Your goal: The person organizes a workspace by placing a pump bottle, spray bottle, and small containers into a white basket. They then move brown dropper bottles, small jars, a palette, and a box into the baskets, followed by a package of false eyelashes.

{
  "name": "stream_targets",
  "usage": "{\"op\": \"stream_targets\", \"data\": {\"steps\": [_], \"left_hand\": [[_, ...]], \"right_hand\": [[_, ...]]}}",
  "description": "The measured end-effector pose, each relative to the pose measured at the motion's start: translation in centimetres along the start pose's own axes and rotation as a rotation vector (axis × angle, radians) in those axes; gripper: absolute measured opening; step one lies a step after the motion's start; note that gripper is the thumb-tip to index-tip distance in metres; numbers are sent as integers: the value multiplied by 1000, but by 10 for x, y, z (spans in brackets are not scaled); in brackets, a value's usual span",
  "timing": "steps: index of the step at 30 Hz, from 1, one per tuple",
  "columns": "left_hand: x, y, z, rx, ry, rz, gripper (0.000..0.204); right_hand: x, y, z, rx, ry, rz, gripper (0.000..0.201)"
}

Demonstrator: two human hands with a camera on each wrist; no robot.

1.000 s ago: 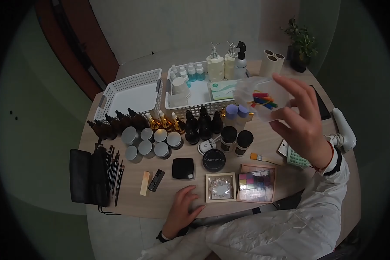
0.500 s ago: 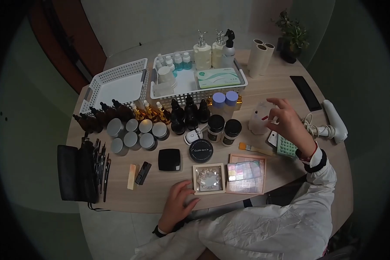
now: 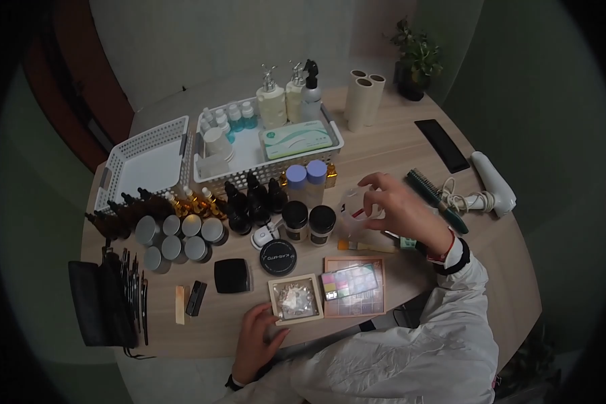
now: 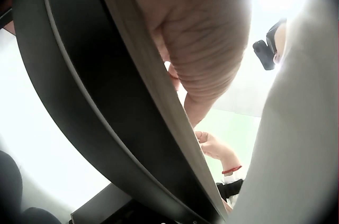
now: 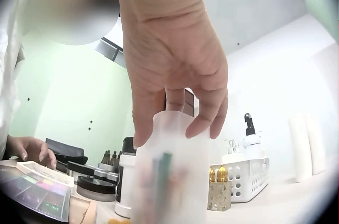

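My right hand grips a translucent frosted cup by its upper rim, fingers pointing down around it. Blurred coloured pieces, one of them green, show through the cup wall. In the head view the cup stands upright, right of two black-lidded jars. My left hand rests at the table's front edge with its fingers loosely spread. Its fingertips are right at the corner of a cream-framed box holding a bead bracelet. The left wrist view shows mainly its palm and the table edge.
An eyeshadow palette lies right of the bracelet box, with a flat brush behind it. A green hairbrush and a hair dryer lie to the right. Silver-lidded tins, dropper bottles and white baskets fill the left and back.
My right hand has come down from a raised position with the cup, setting it upright beside the black-lidded jars. The head view has shifted. My left hand has stayed near the bracelet box.
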State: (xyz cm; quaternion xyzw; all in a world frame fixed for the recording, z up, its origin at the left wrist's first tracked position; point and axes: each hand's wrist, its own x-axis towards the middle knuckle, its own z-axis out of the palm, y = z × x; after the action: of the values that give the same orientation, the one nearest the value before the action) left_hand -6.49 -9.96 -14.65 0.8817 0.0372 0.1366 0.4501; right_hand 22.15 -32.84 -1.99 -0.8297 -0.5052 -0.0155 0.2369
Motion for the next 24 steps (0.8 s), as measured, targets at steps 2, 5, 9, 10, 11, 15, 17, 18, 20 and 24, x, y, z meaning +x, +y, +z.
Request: {"op": "stream_targets", "data": {"steps": [2, 5, 9, 10, 11, 15, 17, 18, 20, 24], "left_hand": [[7, 4, 1, 33, -2, 79, 33], [14, 17, 0, -4, 16, 50, 37], [22, 19, 3, 112, -38, 76, 37], [24, 19, 3, 127, -44, 81, 37], [25, 20, 3, 140, -49, 82, 37], [30, 21, 4, 175, -66, 85, 38], [30, 21, 5, 184, -69, 88, 38], [31, 21, 5, 187, -72, 90, 38], [31, 20, 5, 195, -75, 92, 39], [29, 20, 4, 214, -79, 103, 39]], "right_hand": [[-1, 1, 1, 42, -12, -36, 31], [-2, -2, 2, 58, -29, -48, 32], [-4, -1, 3, 98, -46, -53, 32], [-5, 1, 5, 106, -39, -58, 31], [-6, 0, 4, 107, -28, -60, 31], [-10, 2, 4, 157, -48, -59, 31], [-10, 4, 4, 174, -39, -75, 31], [-10, 5, 3, 156, -70, -74, 31], [-9, 5, 3, 141, -101, -76, 31], [-9, 1, -3, 149, -77, -101, 35]]}}
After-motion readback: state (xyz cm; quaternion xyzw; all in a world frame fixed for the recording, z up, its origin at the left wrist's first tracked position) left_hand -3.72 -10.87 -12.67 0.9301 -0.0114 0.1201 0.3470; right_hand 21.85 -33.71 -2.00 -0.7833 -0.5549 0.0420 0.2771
